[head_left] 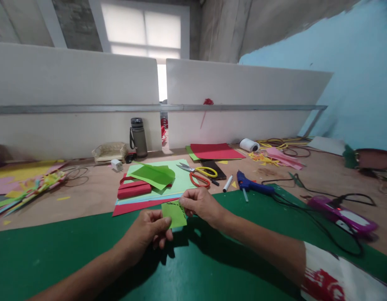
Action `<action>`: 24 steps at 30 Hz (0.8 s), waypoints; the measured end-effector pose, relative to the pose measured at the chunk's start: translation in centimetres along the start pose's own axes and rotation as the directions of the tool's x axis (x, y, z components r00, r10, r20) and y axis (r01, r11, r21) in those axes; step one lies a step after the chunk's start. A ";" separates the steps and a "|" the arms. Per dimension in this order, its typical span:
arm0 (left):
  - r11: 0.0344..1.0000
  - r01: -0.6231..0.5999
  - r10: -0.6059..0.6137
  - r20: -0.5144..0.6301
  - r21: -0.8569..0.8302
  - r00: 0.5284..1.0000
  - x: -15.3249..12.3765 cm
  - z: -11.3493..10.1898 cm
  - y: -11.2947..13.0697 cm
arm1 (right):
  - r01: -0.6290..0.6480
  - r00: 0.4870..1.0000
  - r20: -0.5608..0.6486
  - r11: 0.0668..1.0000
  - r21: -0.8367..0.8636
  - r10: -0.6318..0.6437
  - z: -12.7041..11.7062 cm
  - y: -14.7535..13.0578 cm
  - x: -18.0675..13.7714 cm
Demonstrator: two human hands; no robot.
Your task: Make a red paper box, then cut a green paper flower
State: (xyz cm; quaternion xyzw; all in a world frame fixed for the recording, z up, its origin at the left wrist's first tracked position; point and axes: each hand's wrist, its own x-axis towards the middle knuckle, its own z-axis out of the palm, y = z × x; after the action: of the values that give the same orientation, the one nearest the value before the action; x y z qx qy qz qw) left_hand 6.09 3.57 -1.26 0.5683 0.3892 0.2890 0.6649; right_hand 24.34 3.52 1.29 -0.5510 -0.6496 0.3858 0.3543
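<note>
Between my two hands is a small square piece of light green paper (174, 215) with dark dashed marks along its top and right edges. My left hand (152, 228) pinches its left side, thumb on top. My right hand (202, 205) grips the upper right corner between thumb and fingers. The paper is held above a green mat (206, 259). Just beyond my hands lie stacked coloured sheets, with a folded green sheet (154, 175) and a red rolled-up piece (133, 189) on top. Scissors (198, 170) with yellow and red handles rest by the stack.
A white marker (227, 184) and a blue glue gun (253, 184) lie to the right, its cord running to a purple power strip (344, 215). Further back stand a dark bottle (138, 138) and a tiny sofa model (110, 151). Paper strips (39, 188) are at left.
</note>
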 end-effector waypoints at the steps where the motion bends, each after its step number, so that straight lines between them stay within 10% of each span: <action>1: 1.000 -0.011 0.011 -0.015 0.003 1.000 0.1 -0.1 -0.1 | 0.003 1.000 0.000 0.998 -0.070 -0.003 -0.4 0.2 0.4; 8: 0.997 -0.077 0.077 -0.089 0.000 0.993 1.1 -0.5 -1.0 | -0.136 0.978 -0.208 0.769 -0.625 0.004 -5.7 3.2 6.1; 15: 0.995 -0.074 0.069 -0.090 -0.061 0.994 1.0 -0.2 -0.7 | -0.259 0.966 -0.210 0.511 -0.819 0.153 -7.7 4.6 9.6; 24: 0.986 -0.091 0.075 -0.117 -0.138 0.990 1.1 -0.6 -0.8 | -0.266 0.962 -0.253 0.579 -0.771 0.105 -8.0 3.6 9.7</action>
State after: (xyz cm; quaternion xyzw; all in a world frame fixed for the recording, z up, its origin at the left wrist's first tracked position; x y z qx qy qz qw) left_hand 6.12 4.66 -2.26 0.5178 0.3799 0.3747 0.6687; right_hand 31.60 14.32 2.02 -0.7481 -0.6569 0.0385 0.0851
